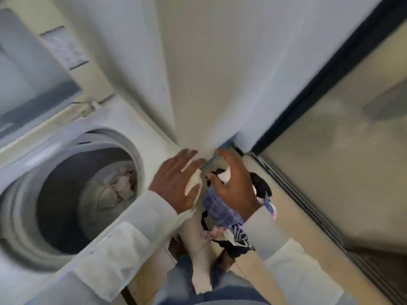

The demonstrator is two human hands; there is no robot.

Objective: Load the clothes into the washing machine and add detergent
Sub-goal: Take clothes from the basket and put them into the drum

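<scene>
Blue checked cloth [218, 208] gripped by right hand [235, 183]; left hand [174, 183] flat, spread.

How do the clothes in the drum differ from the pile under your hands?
The clothes in the drum are pale, mostly white; the pile mixes blue check, black, pink and white. The clothes in the drum lie low inside the washing machine; the pile is outside, beside it. Nothing touches the clothes in the drum; the left hand rests on the pile, and the right hand grips it. Both are crumpled.
</scene>
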